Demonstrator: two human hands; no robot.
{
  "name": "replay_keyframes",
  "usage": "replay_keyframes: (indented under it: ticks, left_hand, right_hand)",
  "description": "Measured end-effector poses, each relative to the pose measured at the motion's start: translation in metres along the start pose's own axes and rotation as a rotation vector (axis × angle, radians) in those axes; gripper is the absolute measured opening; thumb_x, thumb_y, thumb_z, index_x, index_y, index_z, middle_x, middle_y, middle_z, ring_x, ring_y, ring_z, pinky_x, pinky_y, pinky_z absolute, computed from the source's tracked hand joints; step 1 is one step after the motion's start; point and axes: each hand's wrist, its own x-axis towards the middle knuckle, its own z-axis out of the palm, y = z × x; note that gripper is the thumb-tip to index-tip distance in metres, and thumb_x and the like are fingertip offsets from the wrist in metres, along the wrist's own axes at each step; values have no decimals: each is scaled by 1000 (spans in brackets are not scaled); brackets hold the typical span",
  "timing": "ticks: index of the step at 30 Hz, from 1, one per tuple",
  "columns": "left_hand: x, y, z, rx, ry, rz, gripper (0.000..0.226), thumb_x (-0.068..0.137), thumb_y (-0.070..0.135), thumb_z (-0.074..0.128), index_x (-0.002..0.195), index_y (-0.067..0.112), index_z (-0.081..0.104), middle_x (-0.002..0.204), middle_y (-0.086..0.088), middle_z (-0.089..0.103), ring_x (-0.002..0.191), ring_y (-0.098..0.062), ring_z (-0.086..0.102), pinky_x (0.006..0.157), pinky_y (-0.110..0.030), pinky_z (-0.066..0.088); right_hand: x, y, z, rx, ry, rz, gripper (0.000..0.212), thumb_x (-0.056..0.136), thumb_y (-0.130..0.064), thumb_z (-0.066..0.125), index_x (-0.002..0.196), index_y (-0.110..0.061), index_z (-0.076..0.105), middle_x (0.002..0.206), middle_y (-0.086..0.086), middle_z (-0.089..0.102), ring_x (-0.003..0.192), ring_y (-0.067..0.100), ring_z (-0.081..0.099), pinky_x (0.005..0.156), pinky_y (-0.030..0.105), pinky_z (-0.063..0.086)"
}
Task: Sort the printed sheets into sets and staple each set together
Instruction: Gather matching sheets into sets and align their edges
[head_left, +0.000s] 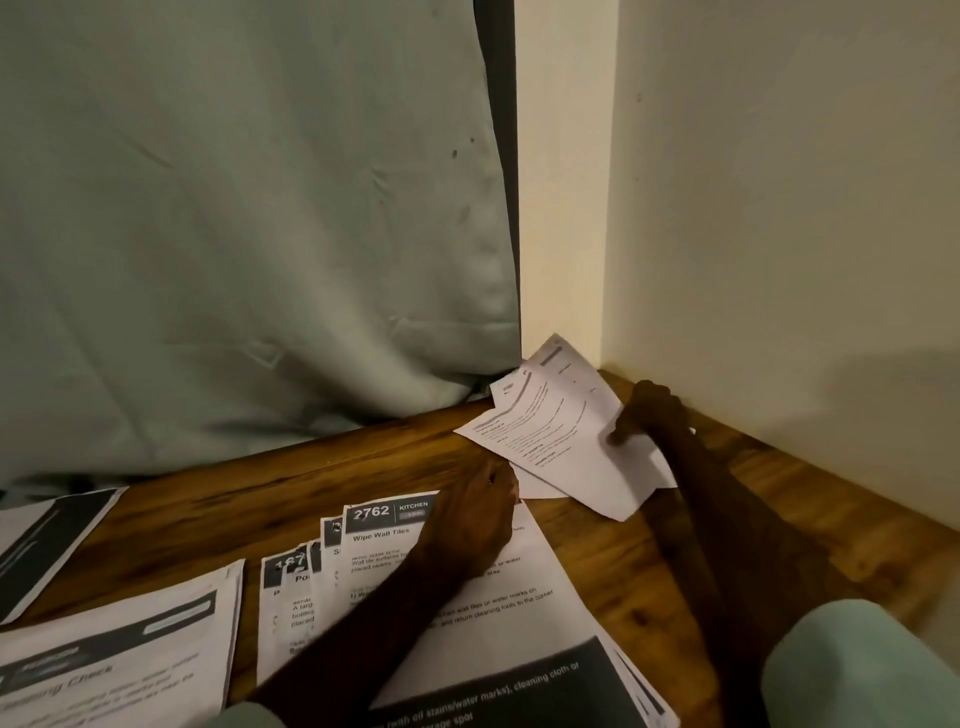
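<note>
The right arm (727, 545) is stretching toward the table's (841, 519) far right corner, the right hand (647, 410) pinching sheets (561, 431) under its thumb. The left hand (470, 522) is lying knuckles-up on a page (519, 597), fingers bent, grip hidden.

The table (322, 467) is brown wood with a visible grain and a dull sheen. The printed sheets (561, 431) are thin matt paper. Behind hangs a creased pale cloth curtain (249, 208) beside a smooth matt wall (779, 182).

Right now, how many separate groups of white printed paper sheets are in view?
4: one dark-banded sheet far left; a stack front left; fanned sheets under the left hand; a bundle held by the right hand. More may lie out of frame.
</note>
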Motion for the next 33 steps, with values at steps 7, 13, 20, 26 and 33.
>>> replay_keyframes:
  ticks: [7, 13, 20, 26, 33]
  left_hand:
    - [0, -1, 3, 30, 22, 21, 41, 108, 25, 46, 148, 16, 42, 152, -6, 45, 135, -22, 47, 112, -35, 39]
    - [-3, 3, 5, 33, 32, -34, 40, 109, 27, 44, 148, 17, 45, 150, -7, 50, 136, -25, 51, 112, -36, 39]
    - [-17, -21, -27, -125, 211, -29, 28, 110, 20, 39, 116, 8, 64, 109, -8, 62, 102, -26, 62, 91, -39, 49]
    - [-49, -89, -92, -707, 262, -523, 44, 109, 37, 42, 81, 11, 64, 94, -21, 71, 79, -29, 59, 73, -34, 41]
    - [-153, -129, -183, -1710, 111, -427, 72, 102, 65, 30, 107, 13, 80, 110, -16, 77, 92, -29, 76, 77, -39, 62]
  right_hand:
    - [-29, 8, -14, 151, 162, -90, 55, 79, -20, 87, 124, -1, 59, 123, 18, 63, 112, 35, 62, 82, 37, 50]
    - [-85, 4, -53, 374, 465, -191, 32, 87, -26, 80, 111, -5, 75, 106, 16, 74, 95, 37, 70, 78, 37, 55]
    - [-163, -13, -72, 692, 553, -232, 28, 88, -25, 79, 88, 4, 77, 84, 15, 73, 75, 30, 67, 69, 34, 51]
    - [-227, -40, -61, 991, 255, -157, 30, 90, -29, 77, 89, -1, 65, 92, 16, 70, 82, 30, 68, 76, 39, 61]
    - [-306, -115, -12, 1056, -188, -97, 41, 94, -40, 71, 113, -14, 45, 101, 4, 55, 86, 23, 56, 78, 38, 47]
